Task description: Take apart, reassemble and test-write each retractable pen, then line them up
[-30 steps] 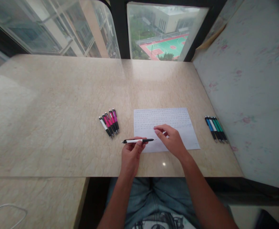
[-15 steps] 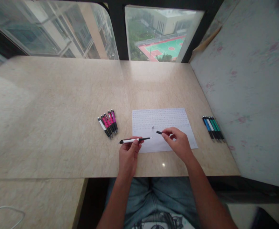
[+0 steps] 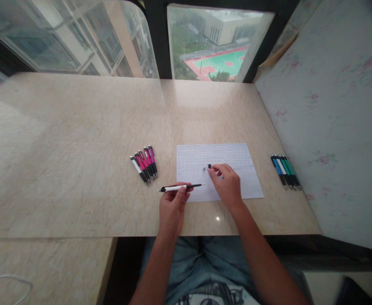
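My left hand [image 3: 173, 209] is closed around a white and black pen [image 3: 177, 187], held level with its bare refill tip pointing right. Between the thumb and fingertips of my right hand [image 3: 227, 184] is a short black pen grip [image 3: 209, 166], partly hidden by the fingers. Just left of it, a tiny dark metal pen tip [image 3: 204, 169] lies on the sheet of paper [image 3: 192, 157], which is covered with rows of writing. Both hands are over the paper's near part.
Several pink, purple and white pens [image 3: 144, 164] lie in a fan left of the paper. More pens in blue, white and green [image 3: 285, 171] lie by the right wall [image 3: 338, 140]. Windows [image 3: 217, 46] border the table's far edge. A white cable [image 3: 7, 277] rests at lower left.
My right hand has moved left and slightly away from me, bringing the black grip beside the small metal tip and turning it more upright. My left hand has barely moved.
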Motion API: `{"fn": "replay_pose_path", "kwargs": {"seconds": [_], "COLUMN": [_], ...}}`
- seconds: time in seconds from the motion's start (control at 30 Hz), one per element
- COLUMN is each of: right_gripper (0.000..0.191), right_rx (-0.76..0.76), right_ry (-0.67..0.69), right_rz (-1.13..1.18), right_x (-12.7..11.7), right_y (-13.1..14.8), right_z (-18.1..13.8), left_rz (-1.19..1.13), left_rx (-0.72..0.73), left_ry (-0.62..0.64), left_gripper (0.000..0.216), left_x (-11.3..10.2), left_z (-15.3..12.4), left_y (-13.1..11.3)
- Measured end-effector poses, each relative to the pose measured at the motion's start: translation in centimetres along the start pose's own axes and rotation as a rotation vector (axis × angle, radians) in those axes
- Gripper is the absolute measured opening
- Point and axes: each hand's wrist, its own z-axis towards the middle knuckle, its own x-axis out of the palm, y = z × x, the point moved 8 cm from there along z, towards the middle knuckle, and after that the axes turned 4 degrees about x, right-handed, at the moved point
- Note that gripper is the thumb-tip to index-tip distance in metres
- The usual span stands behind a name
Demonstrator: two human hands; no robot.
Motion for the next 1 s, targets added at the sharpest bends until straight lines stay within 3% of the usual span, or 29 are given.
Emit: {"fn": "replay_pose_path", "kwargs": {"seconds": [0.1, 0.27, 0.37, 0.57, 0.7, 0.9, 1.0], "right_gripper": [0.03, 0.039, 0.041, 0.041, 0.04, 0.017, 0.011], "right_rx": [0.022, 0.041, 0.067, 0.098, 0.02, -0.201, -0.176], "right_ry": [0.065, 0.408, 0.505, 0.514, 0.562, 0.371, 0.341], "right_rz": [0.151, 0.363, 0.371, 0.401, 0.38, 0.284, 0.297], "right_x": [-0.6, 0.8, 1.3, 1.2, 0.9, -0.9, -1.1], "right_y": [0.6, 2.0, 2.0, 1.3, 2.0, 3.4, 3.1], "right_z": [-0.6, -2.1, -2.7, -3.1, -3.3, -3.1, -3.1], "left_rz": [0.011, 0.035, 0.031, 0.048, 0.07, 0.061, 0.062], "left_rx": [-0.005, -0.038, -0.065, -0.032, -0.017, -0.027, -0.043], "left_ry": [0.006, 0.062, 0.089, 0.124, 0.126, 0.084, 0.102], "left_gripper": [0.025, 0.024, 0.026, 0.022, 0.023, 0.026, 0.026], "left_x": [0.1, 1.0, 1.4, 1.0, 1.0, 1.1, 1.4], "left_z": [-0.1, -0.5, -0.7, -0.5, -0.4, -0.4, -0.4], "left_y": [0.0, 0.5, 0.7, 0.3, 0.4, 0.6, 0.8]}}
